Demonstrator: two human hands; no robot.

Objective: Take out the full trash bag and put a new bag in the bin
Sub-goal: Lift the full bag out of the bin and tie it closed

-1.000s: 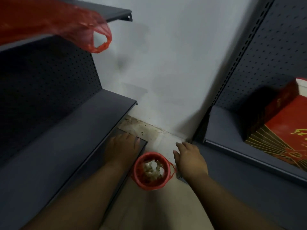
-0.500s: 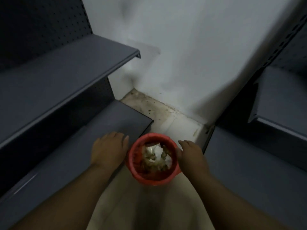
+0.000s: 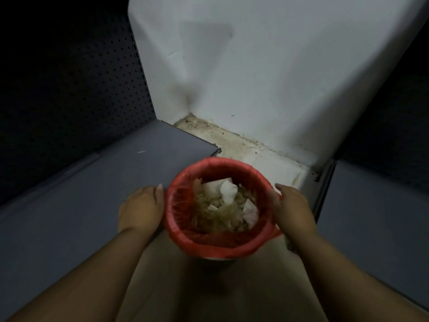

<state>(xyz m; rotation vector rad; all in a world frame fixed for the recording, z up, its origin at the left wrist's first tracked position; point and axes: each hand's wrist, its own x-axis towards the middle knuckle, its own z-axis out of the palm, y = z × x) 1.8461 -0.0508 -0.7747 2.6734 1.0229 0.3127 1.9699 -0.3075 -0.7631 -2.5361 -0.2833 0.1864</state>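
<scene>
A small bin (image 3: 219, 258) stands on the floor between two shelf units, lined with a red trash bag (image 3: 209, 242) whose edge is folded over the rim. The bag is filled with crumpled white paper and yellowish waste (image 3: 224, 205). My left hand (image 3: 140, 208) lies against the bin's left side with its fingers straight and pointing forward. My right hand (image 3: 293, 209) rests against the bag's folded rim on the right, overlapping it a little. Its fingertips and thumb are hidden, and only a sliver of the bin's pale body shows under the bag.
A low grey shelf (image 3: 92, 194) with a dark perforated back panel (image 3: 69, 89) runs along the left. Another grey shelf (image 3: 376, 217) lies at the right. A white wall (image 3: 255, 77) closes the corner behind, with a dirty tiled floor (image 3: 243, 147) at its foot.
The view has dropped lower and closer to the bin. Both hands have come in from beside the bin to touch its sides. The upper shelf, red bag and red boxes have left view.
</scene>
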